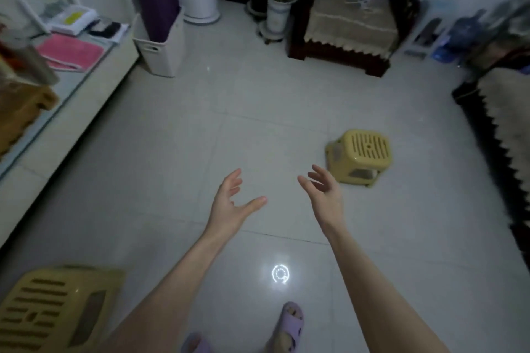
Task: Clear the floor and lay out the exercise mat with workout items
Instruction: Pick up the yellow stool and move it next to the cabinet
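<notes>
A rolled purple exercise mat [155, 0] stands upright in a white bin [160, 51] at the far left, by the wall. A small yellow plastic stool [361, 156] sits on the tiled floor [172, 166], just right of my right hand. A second yellow stool [54, 306] is at the bottom left corner. My left hand [229, 206] and my right hand [324, 195] are held out over the middle of the floor, both open with fingers spread and holding nothing.
A low white bench [68, 135] along the left holds a pink towel [70, 51] and folded items. A dark wooden chair [347, 28] and potted plants [278, 6] stand at the back. A dark sofa edge [504, 135] runs along the right. My purple slippers [289, 324] show at the bottom.
</notes>
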{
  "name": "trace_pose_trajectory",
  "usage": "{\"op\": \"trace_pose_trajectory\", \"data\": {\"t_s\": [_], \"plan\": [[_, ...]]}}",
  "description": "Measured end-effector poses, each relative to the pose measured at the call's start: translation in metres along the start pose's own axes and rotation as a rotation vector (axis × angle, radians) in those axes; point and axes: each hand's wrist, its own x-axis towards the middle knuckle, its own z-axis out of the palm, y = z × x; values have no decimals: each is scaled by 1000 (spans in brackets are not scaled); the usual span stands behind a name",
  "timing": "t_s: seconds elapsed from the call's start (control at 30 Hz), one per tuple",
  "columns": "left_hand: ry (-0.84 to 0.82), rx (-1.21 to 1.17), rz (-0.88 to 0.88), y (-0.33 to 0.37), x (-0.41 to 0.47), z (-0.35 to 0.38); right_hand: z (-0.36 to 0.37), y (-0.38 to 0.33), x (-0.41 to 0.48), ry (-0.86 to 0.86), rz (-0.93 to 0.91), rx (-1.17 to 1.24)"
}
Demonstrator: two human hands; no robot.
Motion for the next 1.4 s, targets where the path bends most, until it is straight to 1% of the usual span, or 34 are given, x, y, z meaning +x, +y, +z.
{"op": "trace_pose_trajectory", "data": {"t_s": [0.1,0.17,0.23,0.3,0.47,0.7,0.87,0.9,1.0,1.07,1.23,1.4], "plan": [[-60,23,-4,9,6,77,-73,7,27,75,8,33],[-78,17,-6,13,8,112,-107,11,40,101,9,34],[-112,33,-16,19,13,172,-165,19,59,148,15,52],[-136,29,-15,23,15,199,-193,21,69,163,15,58],[-237,100,-26,34,28,300,-285,31,105,271,30,110],[-331,152,-9,45,69,402,-360,47,160,355,58,131],[-371,175,2,51,120,471,-406,54,232,394,92,121],[-374,178,-17,52,143,496,-421,57,259,410,108,122],[-371,179,-16,61,165,518,-433,55,287,399,117,129],[-354,195,-21,69,197,550,-453,55,329,407,130,119],[-316,187,-36,86,247,595,-479,53,397,371,165,94],[-252,171,-75,87,288,633,-499,57,463,294,188,65]]}}
